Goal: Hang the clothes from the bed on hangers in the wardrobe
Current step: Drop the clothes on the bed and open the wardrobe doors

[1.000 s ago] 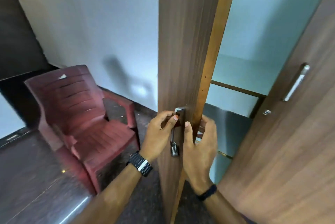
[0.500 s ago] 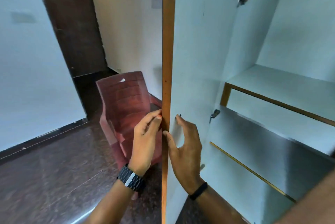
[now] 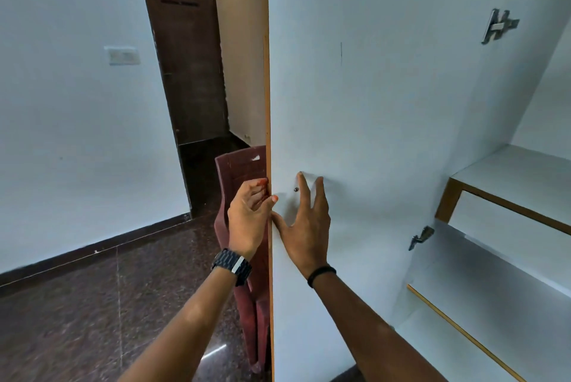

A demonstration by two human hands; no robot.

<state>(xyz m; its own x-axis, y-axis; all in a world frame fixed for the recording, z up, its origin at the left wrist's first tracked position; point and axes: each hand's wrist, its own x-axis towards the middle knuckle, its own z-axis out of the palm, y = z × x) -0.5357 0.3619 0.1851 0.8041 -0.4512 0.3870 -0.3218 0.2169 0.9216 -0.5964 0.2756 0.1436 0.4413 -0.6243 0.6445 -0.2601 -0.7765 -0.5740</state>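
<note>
**Swinging the wardrobe door wide**

Opening the wardrobe door (image 3: 386, 134) comes first, and both hands are on it. The left hand (image 3: 247, 221) curls round the far face at the wooden edge, thumb on the near side, a grip clamped on the panel. The right hand (image 3: 304, 224) lies flat on the pale inner face, fingers straight and spread. The door looks stiff and light on its hinges (image 3: 497, 26), best moved by its free edge. Shelves (image 3: 519, 171) show at right; a red chair (image 3: 238, 171) stands just behind the door. No clothes, hangers or bed are in view.
</note>
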